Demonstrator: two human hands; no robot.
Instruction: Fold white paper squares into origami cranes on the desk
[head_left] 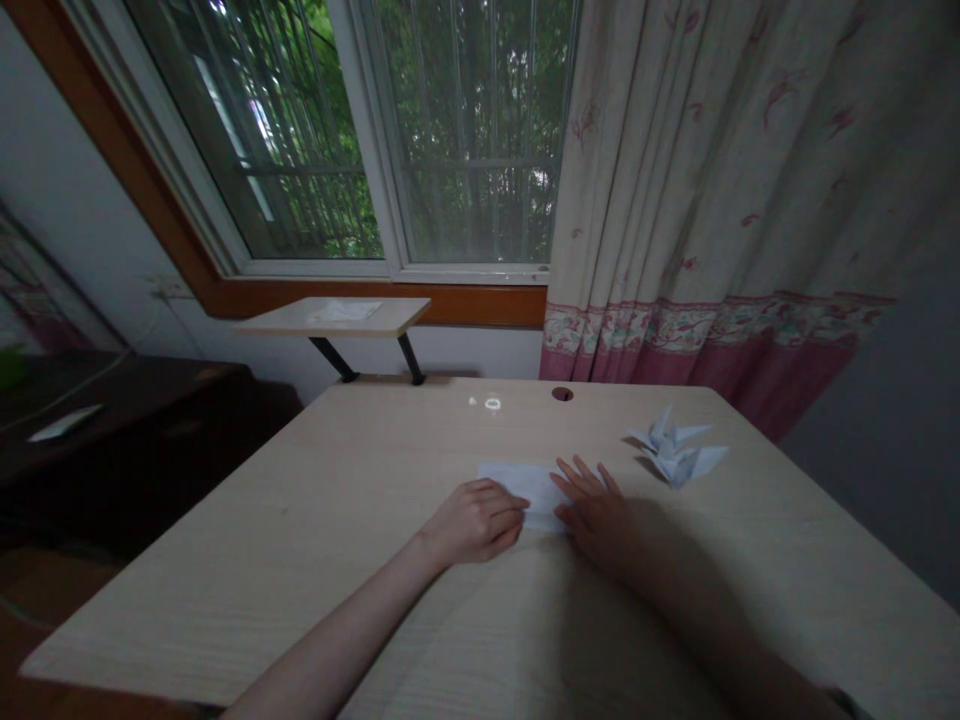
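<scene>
A white sheet of paper (538, 492) lies on the wooden-topped desk (360, 600) in front of me. My left hand (478, 520) is closed at the paper's left part, its fingers curled and the fingertips on the sheet. On the paper's right part rests my right hand (596, 508), open with its fingers spread. That hand hides the sheet's right edge. Just beyond it to the right stand two folded paper cranes, one nearer (681, 466) and one behind it (663, 434), close together.
A small raised shelf (285, 318) on black legs stands at the desk's back left, bearing crumpled white paper (345, 311). Near the back edge are a small white ring (492, 404) and a round cable hole (562, 394). A curtain (675, 200) hangs behind, beside a window (472, 130).
</scene>
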